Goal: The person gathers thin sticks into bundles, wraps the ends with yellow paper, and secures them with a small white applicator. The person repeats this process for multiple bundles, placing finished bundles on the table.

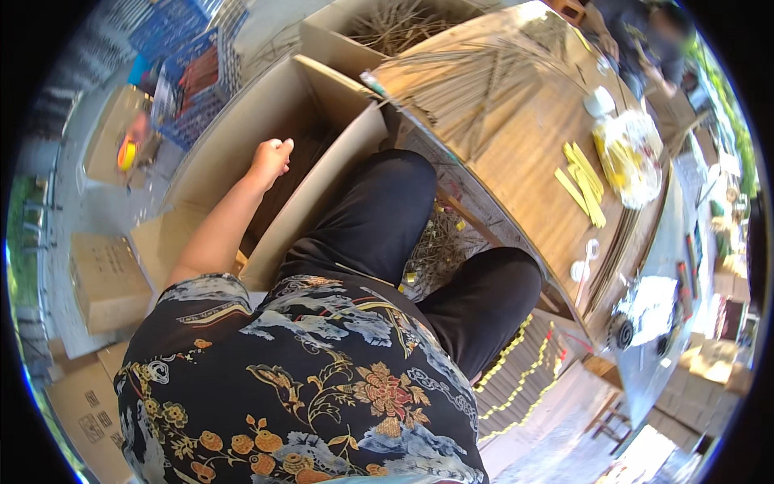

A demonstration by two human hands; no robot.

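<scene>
My left hand (273, 163) is held over a long open cardboard box (211, 152) beside my left thigh. Its fingers are curled closed, and what they hold, if anything, is hidden. Dark brown material shows low inside the box, too shaded to name. My right hand is not in view. To my right stands a wooden table (516, 173) with many thin brown sticks (459, 81) spread over its far end. Yellow strips (582, 184) lie nearer its right side, next to a clear plastic bag (629, 157) with yellow things in it.
Another box (322, 32) of brown sticks stands ahead. Blue plastic crates (189, 89) and a closed carton (109, 282) are at the left. Brown bundles with yellow bands (524, 375) lie at lower right. A person (645, 48) sits across the table.
</scene>
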